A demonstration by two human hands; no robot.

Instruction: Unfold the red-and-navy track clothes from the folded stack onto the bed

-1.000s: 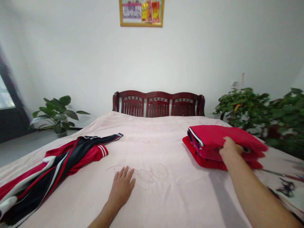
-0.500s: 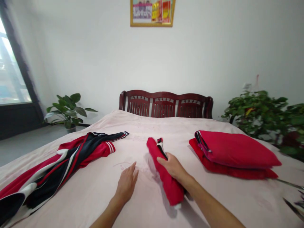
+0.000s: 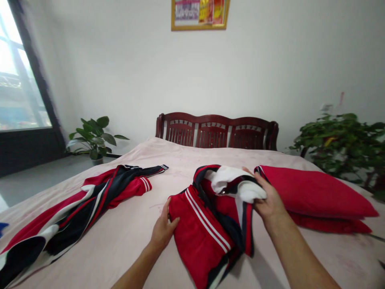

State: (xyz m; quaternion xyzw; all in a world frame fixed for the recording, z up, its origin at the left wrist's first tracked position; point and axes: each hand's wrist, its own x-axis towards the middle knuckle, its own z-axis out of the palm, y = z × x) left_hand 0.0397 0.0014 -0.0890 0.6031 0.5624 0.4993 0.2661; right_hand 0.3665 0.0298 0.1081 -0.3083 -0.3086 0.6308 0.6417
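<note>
A red jacket (image 3: 195, 233) with white-striped ribbing and navy and white panels is partly spread above the bed, loosely bunched. My left hand (image 3: 164, 226) pinches its left edge, thumb on top. Its upper right part, white and navy cloth, is gripped by my right hand (image 3: 267, 198), whose fingers are partly behind the fabric. Left of my hands, a second garment (image 3: 99, 196) in red, navy and white lies stretched out on the bed. Close to my right hand rests a stack of folded red clothes (image 3: 315, 192).
A pale pink sheet (image 3: 144, 245) covers the bed. Beyond its far edge stands a dark red wooden bench back (image 3: 212, 130) against the wall. Potted plants stand at left (image 3: 96, 138) and right (image 3: 339, 144). A framed picture (image 3: 200, 28) hangs above.
The red jacket went from a compact folded bundle in my right hand to an opened, wider shape. My left hand has taken hold of its edge. The view has turned slightly left.
</note>
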